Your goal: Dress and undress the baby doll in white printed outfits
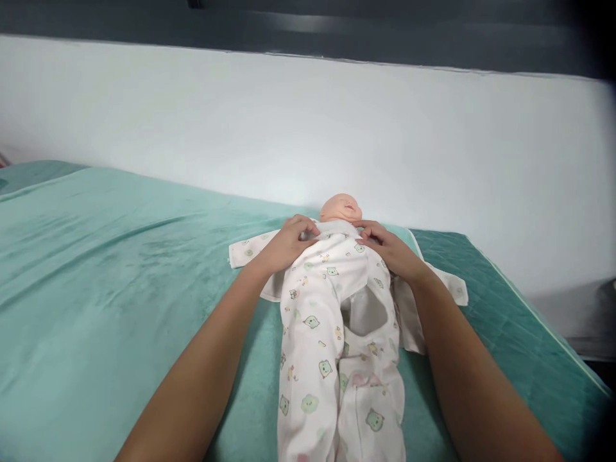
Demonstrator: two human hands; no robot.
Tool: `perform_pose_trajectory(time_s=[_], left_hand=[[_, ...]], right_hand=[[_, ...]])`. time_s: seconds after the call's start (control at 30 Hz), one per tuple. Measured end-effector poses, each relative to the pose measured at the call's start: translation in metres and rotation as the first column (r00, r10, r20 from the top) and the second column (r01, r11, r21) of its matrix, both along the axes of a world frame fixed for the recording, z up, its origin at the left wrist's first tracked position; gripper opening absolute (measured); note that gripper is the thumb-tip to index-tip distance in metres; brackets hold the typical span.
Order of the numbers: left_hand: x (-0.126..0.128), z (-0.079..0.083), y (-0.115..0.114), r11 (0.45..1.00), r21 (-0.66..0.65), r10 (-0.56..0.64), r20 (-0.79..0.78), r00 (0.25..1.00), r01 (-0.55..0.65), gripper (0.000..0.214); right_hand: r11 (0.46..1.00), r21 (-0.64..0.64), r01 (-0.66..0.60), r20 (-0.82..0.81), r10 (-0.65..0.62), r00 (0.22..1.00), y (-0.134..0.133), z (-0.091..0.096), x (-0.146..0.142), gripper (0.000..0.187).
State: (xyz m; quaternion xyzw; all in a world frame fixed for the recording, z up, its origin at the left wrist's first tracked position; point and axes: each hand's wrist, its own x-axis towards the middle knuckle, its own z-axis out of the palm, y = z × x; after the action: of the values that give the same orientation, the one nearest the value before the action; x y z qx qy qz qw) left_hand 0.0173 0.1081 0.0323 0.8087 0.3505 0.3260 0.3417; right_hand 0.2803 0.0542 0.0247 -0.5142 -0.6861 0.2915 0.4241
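Observation:
A baby doll (pixel 341 206) lies on its back, its head pointing away from me. White baby pants (pixel 312 321) with green animal prints cover its front from chest down to the bottom of the view. There is an opening at the crotch. Under them spreads a matching baby shirt (pixel 450 282), sleeves out to both sides. My left hand (pixel 294 240) pinches the waistband at the doll's upper chest on the left. On the right, my right hand (pixel 382 248) has its fingers closed on the same waistband. White cloth shows between the hands, below the chin.
A light green sheet (pixel 120 276) with wrinkles covers the bed. Along the right, a darker green quilted mattress cover (pixel 486 308) shows, its edge running down to the right. Behind the doll's head stands a white wall (pixel 289 122) with a dark band above.

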Motion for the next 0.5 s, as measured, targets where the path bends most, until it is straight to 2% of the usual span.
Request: perform_pose_trajectory(time_s=[0.1,0.23,0.4,0.5], left_hand=[[0.001,0.002,0.001,0.998,-0.059,0.008,0.010,1.000,-0.007,0.022],[0.002,0.009,0.003,0.985,-0.171,0.022,-0.009,1.000,-0.024,0.032],[0.003,0.013,0.013,0.992,-0.123,0.007,-0.034,0.999,-0.011,0.016],[0.002,0.008,0.022,0.992,-0.114,0.044,-0.051,0.998,-0.050,0.016]], right_hand=[[1.000,-0.004,0.006,-0.061,-0.007,0.998,0.000,-0.003,-0.004,0.029],[0.995,-0.001,0.103,-0.116,-0.102,0.988,0.003,-0.005,-0.009,0.030],[0.960,-0.006,0.278,-0.056,-0.278,0.959,0.010,-0.007,-0.017,0.032],[0.950,-0.002,0.313,-0.072,-0.312,0.947,0.014,-0.009,-0.021,0.032]])
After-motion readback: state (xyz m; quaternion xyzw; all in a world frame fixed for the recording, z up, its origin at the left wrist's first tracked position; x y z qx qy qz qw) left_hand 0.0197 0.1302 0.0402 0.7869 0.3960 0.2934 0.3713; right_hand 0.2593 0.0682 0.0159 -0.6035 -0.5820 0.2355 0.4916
